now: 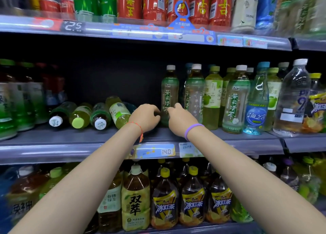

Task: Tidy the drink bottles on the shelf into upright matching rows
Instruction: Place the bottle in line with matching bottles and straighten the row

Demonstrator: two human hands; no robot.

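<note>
Head view: a middle shelf runs across the frame, with a price strip on its front edge at 6 o'clock of the hands. Both forearms reach up from the bottom corners and meet near the centre.

The left hand, with a red string at the wrist, hovers with loosely curled fingers just at 9 o'clock of an upright jasmine tea bottle. Its fingertips sit close to the bottle's lower label; whether they touch it I cannot tell, and nothing is clearly grasped.

The right hand, wearing a purple band, lies at 4 o'clock of that same bottle's base, fingers bent toward the label. It partly covers the bottle's foot, but a firm grip does not show; the fingers look relaxed.

At 9 o'clock of the hands, four fallen bottles lie on their sides on the shelf, three with caps toward the camera, the fourth, pale yellow-green, tilted over them with its base forward.

At 3 o'clock stands an upright row: a second jasmine tea, pale green apple drinks, a third jasmine tea, a blue soda bottle and a clear water bottle.

At far 9 o'clock stand blurred green-label bottles.

The top shelf, at 12 o'clock, carries red bottles and green cans. The bottom shelf, at 6 o'clock, holds big tea bottles.
</note>
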